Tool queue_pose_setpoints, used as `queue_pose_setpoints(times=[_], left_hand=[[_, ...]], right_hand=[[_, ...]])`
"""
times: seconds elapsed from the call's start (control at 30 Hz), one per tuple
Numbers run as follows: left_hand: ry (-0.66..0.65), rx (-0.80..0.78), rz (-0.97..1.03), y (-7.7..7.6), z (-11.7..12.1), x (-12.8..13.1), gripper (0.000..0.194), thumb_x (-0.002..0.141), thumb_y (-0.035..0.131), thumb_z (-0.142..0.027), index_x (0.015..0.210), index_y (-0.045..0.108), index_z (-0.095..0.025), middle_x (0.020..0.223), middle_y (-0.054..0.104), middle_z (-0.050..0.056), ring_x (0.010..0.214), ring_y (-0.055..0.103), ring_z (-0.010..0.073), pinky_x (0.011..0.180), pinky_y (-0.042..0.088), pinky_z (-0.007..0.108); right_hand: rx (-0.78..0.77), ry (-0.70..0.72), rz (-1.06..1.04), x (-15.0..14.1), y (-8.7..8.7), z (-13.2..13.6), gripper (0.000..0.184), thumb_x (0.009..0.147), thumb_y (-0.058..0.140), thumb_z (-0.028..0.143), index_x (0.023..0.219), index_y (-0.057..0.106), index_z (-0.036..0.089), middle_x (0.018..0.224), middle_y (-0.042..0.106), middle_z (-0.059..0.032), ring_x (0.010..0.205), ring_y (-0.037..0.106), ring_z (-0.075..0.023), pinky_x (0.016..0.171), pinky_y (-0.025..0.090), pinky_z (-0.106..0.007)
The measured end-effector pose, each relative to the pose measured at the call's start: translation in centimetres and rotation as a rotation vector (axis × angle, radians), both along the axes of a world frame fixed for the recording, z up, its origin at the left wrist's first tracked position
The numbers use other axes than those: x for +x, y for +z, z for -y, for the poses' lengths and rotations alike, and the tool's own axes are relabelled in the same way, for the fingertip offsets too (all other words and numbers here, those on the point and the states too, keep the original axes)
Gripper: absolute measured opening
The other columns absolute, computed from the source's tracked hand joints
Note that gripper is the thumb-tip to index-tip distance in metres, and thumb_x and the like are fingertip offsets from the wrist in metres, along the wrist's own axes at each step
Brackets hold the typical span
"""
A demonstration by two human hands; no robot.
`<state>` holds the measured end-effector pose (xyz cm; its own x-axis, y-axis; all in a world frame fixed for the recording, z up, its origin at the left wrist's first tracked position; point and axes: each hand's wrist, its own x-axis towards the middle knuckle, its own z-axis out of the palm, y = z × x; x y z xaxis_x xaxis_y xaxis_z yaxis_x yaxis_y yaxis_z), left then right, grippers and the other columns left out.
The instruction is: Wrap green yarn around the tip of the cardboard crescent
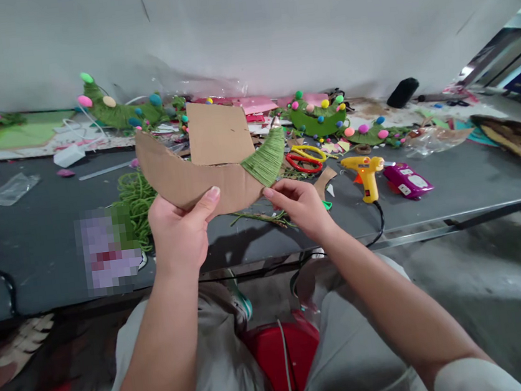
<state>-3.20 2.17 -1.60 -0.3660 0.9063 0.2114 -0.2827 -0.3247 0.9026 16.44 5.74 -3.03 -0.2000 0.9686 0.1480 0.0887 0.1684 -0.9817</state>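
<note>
A crescent-shaped piece of cardboard [183, 174] is held up above the grey table. Green yarn [266, 160] is wound round its right end; the rest is bare. My left hand [182, 226] grips the lower left part, thumb on the front face and fingers behind, out of sight. At the lower edge by the wound part, my right hand [299, 207] pinches with thumb and forefinger; whether it holds the cardboard edge or the yarn there is too small to tell. Behind my left hand lies a loose heap of green yarn [134, 200].
A yellow glue gun [365, 174] stands right of my hands beside a purple packet [407, 180]. Scissors with red and yellow handles [306, 159] lie among scraps. A cardboard rectangle [219, 131] is behind the crescent. Finished-looking green crescents with pompoms [320, 119] line the wall.
</note>
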Motion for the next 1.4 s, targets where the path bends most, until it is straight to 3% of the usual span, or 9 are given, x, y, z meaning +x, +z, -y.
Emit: queue_pose_setpoints(times=[0.33, 0.43, 0.5, 0.57, 0.67, 0.77, 0.83, 1.03, 1.4], left_hand=[[-0.098, -0.001, -0.223, -0.5, 0.0, 0.8, 0.053, 0.078, 0.079, -0.034, 0.126, 0.063, -0.020, 0.124, 0.070, 0.012, 0.117, 0.066, 0.0322, 0.101, 0.056, 0.050], [-0.213, 0.026, -0.697, 0.1, -0.6, -1.8, 0.066, 0.075, 0.081, -0.038, 0.135, 0.057, -0.022, 0.140, 0.061, 0.012, 0.132, 0.055, 0.0354, 0.113, 0.044, 0.054], [-0.153, -0.053, -1.172, 0.2, -1.4, -4.5, 0.059, 0.075, 0.079, -0.039, 0.130, 0.063, -0.024, 0.151, 0.051, 0.011, 0.146, 0.035, 0.0416, 0.121, 0.023, 0.065], [-0.089, -0.187, -1.515, 0.1, -2.6, -7.5, 0.048, 0.078, 0.075, -0.038, 0.123, 0.068, -0.024, 0.152, 0.050, 0.011, 0.149, 0.023, 0.0493, 0.114, 0.003, 0.079], [-0.008, -0.209, -1.760, 0.1, -4.1, -11.0, 0.037, 0.090, 0.059, -0.034, 0.122, 0.068, -0.020, 0.138, 0.063, 0.011, 0.142, 0.039, 0.0441, 0.112, 0.010, 0.080], [0.060, -0.288, -1.819, 1.0, -4.8, -12.8, 0.040, 0.095, 0.048, -0.040, 0.123, 0.067, -0.018, 0.128, 0.068, 0.011, 0.117, 0.062, 0.0384, 0.099, 0.046, 0.063], [0.116, -0.348, -1.855, 2.0, -5.0, -13.5, 0.047, 0.098, 0.041, -0.044, 0.131, 0.062, -0.018, 0.130, 0.066, 0.012, 0.110, 0.065, 0.0386, 0.087, 0.053, 0.059], [0.182, -0.408, -1.962, 3.7, -5.5, -15.9, 0.048, 0.100, 0.031, -0.036, 0.139, 0.053, -0.019, 0.139, 0.059, 0.010, 0.112, 0.060, 0.0313, 0.088, 0.051, 0.046], [0.215, -0.545, -1.993, 3.2, -7.1, -22.7, 0.062, 0.088, 0.047, -0.032, 0.147, 0.044, -0.013, 0.151, 0.048, 0.011, 0.115, 0.052, 0.0250, 0.095, 0.040, 0.035]], right_hand=[[-0.193, 0.043, -0.257, 0.0, -0.8, -0.7, 0.055, 0.074, 0.078, 0.060, 0.060, 0.043, 0.019, 0.053, 0.034, 0.0071, 0.052, 0.028, -0.0065, 0.052, 0.017, -0.027], [-0.239, 0.060, -0.423, 0.4, -0.3, -1.2, 0.056, 0.071, 0.081, 0.057, 0.060, 0.041, 0.020, 0.054, 0.028, 0.0088, 0.050, 0.025, -0.0058, 0.051, 0.019, -0.025], [-0.268, 0.068, -0.506, 0.8, 0.1, -1.5, 0.055, 0.070, 0.083, 0.054, 0.062, 0.040, 0.020, 0.055, 0.025, 0.0092, 0.050, 0.025, -0.0060, 0.049, 0.021, -0.025], [-0.278, 0.065, -0.553, 1.3, 0.5, -1.6, 0.053, 0.071, 0.083, 0.051, 0.064, 0.040, 0.020, 0.056, 0.023, 0.0092, 0.050, 0.026, -0.0065, 0.048, 0.022, -0.024], [-0.283, 0.065, -0.581, 1.8, 0.7, -1.6, 0.050, 0.075, 0.081, 0.048, 0.065, 0.040, 0.021, 0.056, 0.023, 0.0089, 0.049, 0.028, -0.0067, 0.047, 0.024, -0.024], [-0.279, 0.062, -0.600, 2.1, 0.9, -1.5, 0.049, 0.077, 0.080, 0.045, 0.064, 0.040, 0.020, 0.055, 0.022, 0.0091, 0.048, 0.028, -0.0061, 0.047, 0.025, -0.023], [-0.266, 0.033, -0.620, 2.3, 1.0, -1.6, 0.049, 0.077, 0.081, 0.043, 0.064, 0.039, 0.020, 0.054, 0.022, 0.0093, 0.047, 0.027, -0.0057, 0.046, 0.025, -0.022], [-0.208, -0.129, -0.628, 2.7, 1.5, -2.2, 0.054, 0.073, 0.085, 0.041, 0.061, 0.036, 0.020, 0.053, 0.023, 0.0097, 0.047, 0.025, -0.0055, 0.044, 0.026, -0.022], [-0.077, -0.330, -0.588, 3.6, 1.9, -2.5, 0.065, 0.070, 0.086, 0.045, 0.057, 0.028, 0.020, 0.050, 0.022, 0.0110, 0.044, 0.023, -0.0038, 0.042, 0.024, -0.021]])
